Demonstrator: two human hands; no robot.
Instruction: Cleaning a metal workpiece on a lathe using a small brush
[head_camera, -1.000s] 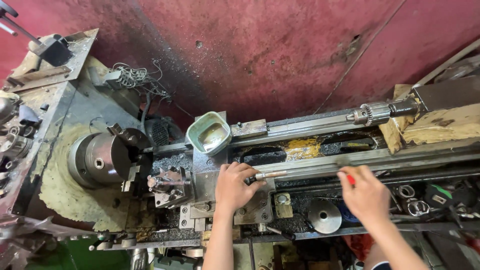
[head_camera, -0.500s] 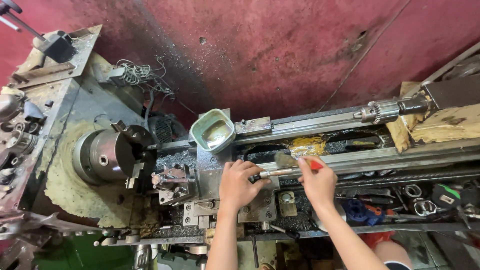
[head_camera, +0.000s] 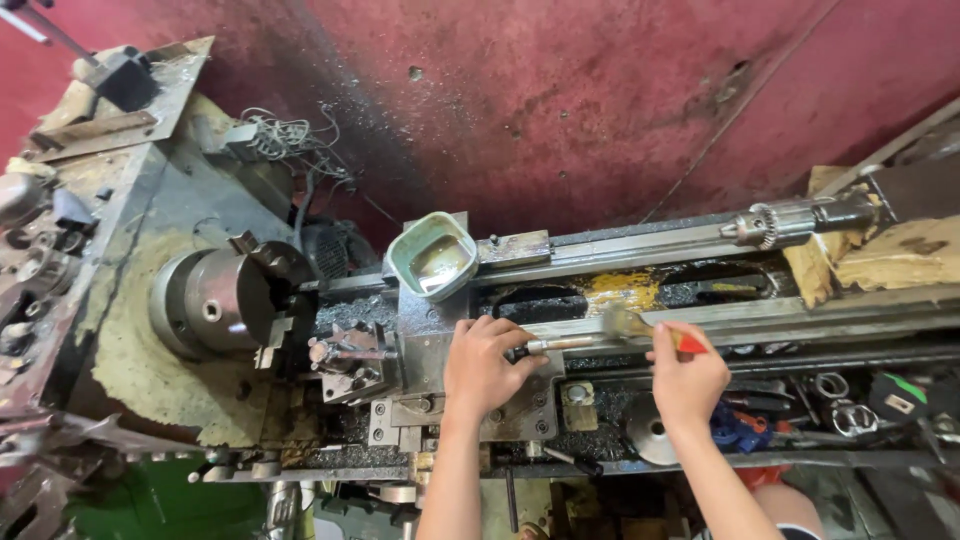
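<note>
While bent over a metal lathe (head_camera: 300, 330) set against a red wall (head_camera: 560, 110), both bare hands at work on the carriage area. Left hand (head_camera: 482, 365) laid on the carriage plate (head_camera: 425, 350), fingers curled shut around the near end of a short metal rod (head_camera: 560, 344) that lies along the bed. Right hand (head_camera: 686, 380) closed in a pinch on a red-handled brush (head_camera: 650, 330); bristle end blurred, just beside the far end of the rod, contact apparently made but not certain. Brush head over the front bed rail (head_camera: 800, 318), near a yellow oily patch (head_camera: 620, 290) between the rails.

Surroundings noted: three-jaw chuck (head_camera: 225, 300) to the left, well apart from both hands. Tool post (head_camera: 350, 360) between chuck and left hand. Green square tub (head_camera: 432, 255) holding liquid, seated on the carriage just behind the left hand. Drill chuck (head_camera: 765, 225) on the tailstock end at upper right. Round metal disc (head_camera: 650, 432) just below the right hand. Loose metal rings and blue rag (head_camera: 740, 425) in the tray to the right.
</note>
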